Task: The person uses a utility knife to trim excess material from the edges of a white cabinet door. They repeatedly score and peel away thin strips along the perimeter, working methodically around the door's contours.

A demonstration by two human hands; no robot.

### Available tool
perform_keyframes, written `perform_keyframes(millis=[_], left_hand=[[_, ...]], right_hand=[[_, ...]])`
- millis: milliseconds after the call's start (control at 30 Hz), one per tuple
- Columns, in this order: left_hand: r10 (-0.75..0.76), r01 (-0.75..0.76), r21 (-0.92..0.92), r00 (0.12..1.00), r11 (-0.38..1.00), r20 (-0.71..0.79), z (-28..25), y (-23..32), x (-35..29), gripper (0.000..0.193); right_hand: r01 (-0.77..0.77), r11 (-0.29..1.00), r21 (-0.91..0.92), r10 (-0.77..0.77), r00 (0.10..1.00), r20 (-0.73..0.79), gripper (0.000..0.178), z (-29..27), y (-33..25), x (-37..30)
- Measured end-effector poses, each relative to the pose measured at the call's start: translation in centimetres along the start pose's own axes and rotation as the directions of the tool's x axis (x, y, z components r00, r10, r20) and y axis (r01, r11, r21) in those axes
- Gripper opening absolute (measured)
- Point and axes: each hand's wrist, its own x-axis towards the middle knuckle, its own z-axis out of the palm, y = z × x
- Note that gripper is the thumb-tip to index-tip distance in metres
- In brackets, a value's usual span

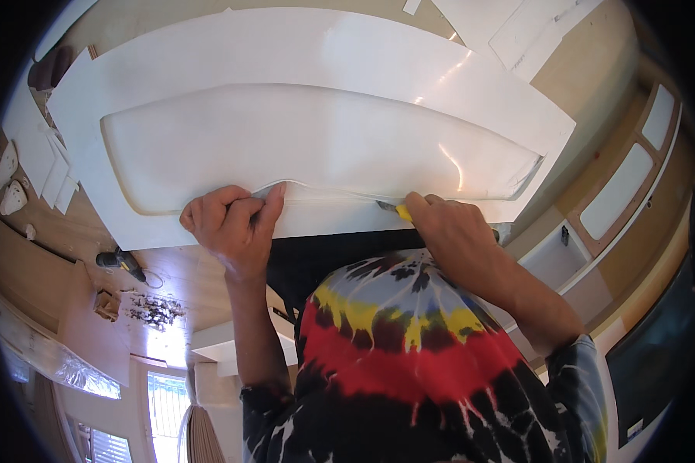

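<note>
A white framed door panel (309,46) with a sunken middle (286,131) lies flat in front of me. Along the near edge of the recess runs a thin white strip (316,187), bowed up out of line beside my left thumb. My left hand (235,228) has its fingers curled, gripping the strip at the panel's near edge. In my right hand (452,228) is a yellow utility knife (404,212). Its blade points left, close to the strip and the near frame edge. My right fingers hide most of the handle.
At the left, a cordless drill (121,263) lies on the wooden floor near a small open cardboard box (106,305) and a pile of small hardware (154,309). White offcuts (54,174) are farther left. To the right stands a cabinet (552,258) with doors.
</note>
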Motion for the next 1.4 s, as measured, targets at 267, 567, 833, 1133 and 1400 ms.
perform_keyframes(millis=[267, 567, 833, 1133, 1400], left_hand=[[0.001, -0.001, 0.003, 1.0, 1.0, 0.003, -0.2, 0.0, 0.1, 0.031], [0.012, -0.012, 0.0, 1.0, 1.0, 0.004, 0.0, 0.1, 0.2, 0.03], [0.001, -0.001, 0.012, 1.0, 1.0, 0.008, 0.1, -0.1, 0.4, 0.032], [0.008, -0.008, -0.003, 1.0, 1.0, -0.017, -0.1, -0.1, 0.1, 0.032], [0.042, -0.042, 0.032, 0.999, 0.999, 0.004, -0.3, 0.1, 0.3, 0.026]], right_hand=[[0.002, 1.0, -0.017, -0.002, 1.0, 0.011, 0.019, -0.6, 0.3, -0.4], [-0.022, 0.999, -0.038, 0.023, 1.0, 0.015, 0.017, -0.1, 0.3, -0.2], [-0.003, 1.0, -0.013, 0.002, 1.0, -0.021, 0.014, 0.0, 1.6, -0.7], [0.02, 1.0, 0.005, -0.02, 1.0, -0.019, 0.016, 0.3, 1.6, -1.0], [0.019, 1.0, -0.017, -0.02, 0.998, -0.062, 0.012, 0.5, 0.9, -0.6]])
